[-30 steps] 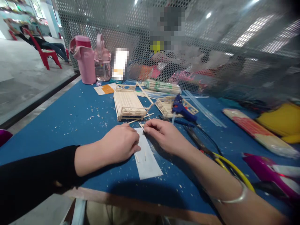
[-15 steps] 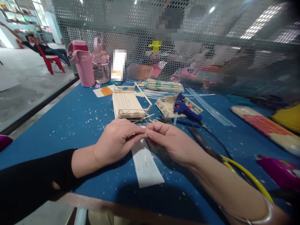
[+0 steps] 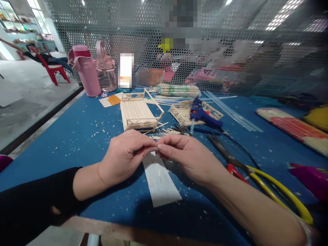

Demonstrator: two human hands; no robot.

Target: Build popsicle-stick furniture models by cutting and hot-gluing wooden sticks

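Meeting at the fingertips, the left hand and right hand each have thumb and forefinger together in a pinching grip; anything clamped there is hidden. The white paper strip lies at six o'clock on the table, its far end covered. Toward four o'clock, the right forearm partly hides the yellow-handled scissors.

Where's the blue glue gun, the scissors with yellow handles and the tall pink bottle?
Blue glue gun (image 3: pixel 208 119): head view, on its handle.
Scissors with yellow handles (image 3: pixel 268 193): head view, yellow handle.
Tall pink bottle (image 3: pixel 89 77): head view, middle of its body.
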